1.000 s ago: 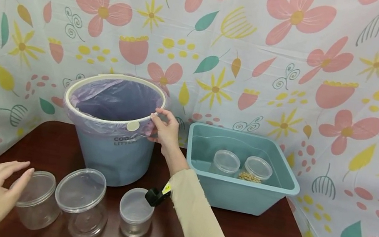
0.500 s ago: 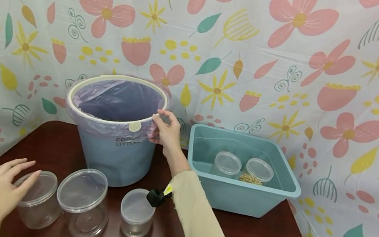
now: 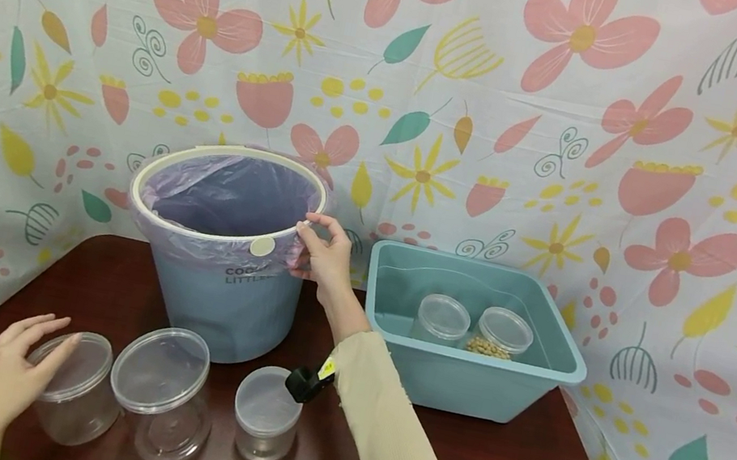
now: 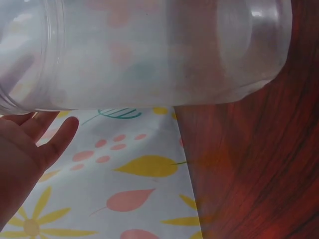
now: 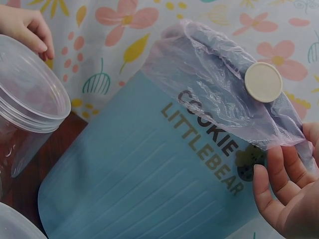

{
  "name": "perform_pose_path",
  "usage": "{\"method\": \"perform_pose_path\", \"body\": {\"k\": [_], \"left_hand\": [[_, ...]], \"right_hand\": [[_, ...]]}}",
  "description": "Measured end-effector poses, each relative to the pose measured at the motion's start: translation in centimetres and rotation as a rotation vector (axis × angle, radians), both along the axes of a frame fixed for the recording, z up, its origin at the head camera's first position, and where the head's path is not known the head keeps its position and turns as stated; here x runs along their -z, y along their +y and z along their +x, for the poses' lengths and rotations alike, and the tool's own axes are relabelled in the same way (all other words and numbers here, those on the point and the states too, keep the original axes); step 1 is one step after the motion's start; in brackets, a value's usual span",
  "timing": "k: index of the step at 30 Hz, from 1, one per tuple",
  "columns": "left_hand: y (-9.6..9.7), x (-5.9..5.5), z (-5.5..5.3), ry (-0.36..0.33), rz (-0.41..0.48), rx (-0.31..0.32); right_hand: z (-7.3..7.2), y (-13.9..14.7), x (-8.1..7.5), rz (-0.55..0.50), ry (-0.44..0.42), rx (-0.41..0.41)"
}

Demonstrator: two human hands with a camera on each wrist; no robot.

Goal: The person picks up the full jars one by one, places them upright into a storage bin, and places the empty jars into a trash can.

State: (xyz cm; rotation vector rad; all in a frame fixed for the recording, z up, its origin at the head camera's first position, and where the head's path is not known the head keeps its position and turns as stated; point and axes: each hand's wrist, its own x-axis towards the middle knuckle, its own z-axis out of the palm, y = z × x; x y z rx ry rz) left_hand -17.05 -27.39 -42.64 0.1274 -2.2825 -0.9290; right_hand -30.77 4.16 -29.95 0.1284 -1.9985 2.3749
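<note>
In the head view, a blue trash can (image 3: 221,311) with a white rim and a thin purple liner bag (image 3: 220,191) stands at the back left of the table. My right hand (image 3: 329,260) pinches its rim at the right side, thumb in front, over the folded liner. The right wrist view shows those fingers (image 5: 279,179) close against the liner's edge. At the front left, my left hand (image 3: 10,372) has its fingers spread beside a clear lidded jar (image 3: 77,413), thumb overlapping the lid. From the left wrist, the thumb (image 4: 60,142) shows apart from the jar wall.
A larger clear jar (image 3: 164,383) and a smaller one (image 3: 265,417) stand in front of the can. On the right sits a blue-green basin (image 3: 460,382) holding two clear jars, one with tan beans or nuts (image 3: 488,348). A floral curtain (image 3: 441,70) hangs behind.
My left hand has moved right and slightly closer to the left jar. My right hand keeps its pinch on the can's rim. The head view has shifted a little.
</note>
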Motion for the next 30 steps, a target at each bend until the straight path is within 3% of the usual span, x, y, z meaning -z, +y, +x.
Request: {"method": "perform_pose_path", "body": {"k": [2,6,8,10,14,19,23,30], "left_hand": [[-0.6,0.8,-0.3,-0.003,-0.009,0.018],[-2.5,3.8,-1.5,0.033,-0.053,0.036],[-2.9,4.5,-1.7,0.038,-0.049,0.048],[-2.5,3.9,-1.2,0.001,-0.023,0.054],[-0.8,1.2,0.5,-0.156,0.004,0.076],[-0.1,-0.3,1.5,-0.327,-0.057,0.189],[-0.3,-0.3,1.5,-0.34,-0.112,0.25],[-0.1,-0.1,1.4,-0.282,-0.114,0.218]], "right_hand": [[0.0,0.0,0.0,-0.002,0.0,0.002],[0.0,0.0,0.1,-0.009,0.004,0.004],[0.0,0.0,0.1,-0.009,0.005,0.003],[-0.1,0.0,0.1,-0.009,0.009,0.002],[-0.1,0.0,0.1,-0.012,0.01,0.0],[0.0,0.0,0.1,-0.007,0.01,-0.003],[0.0,0.0,0.1,0.004,0.015,-0.003],[0.1,0.0,0.1,0.012,0.028,0.003]]}}
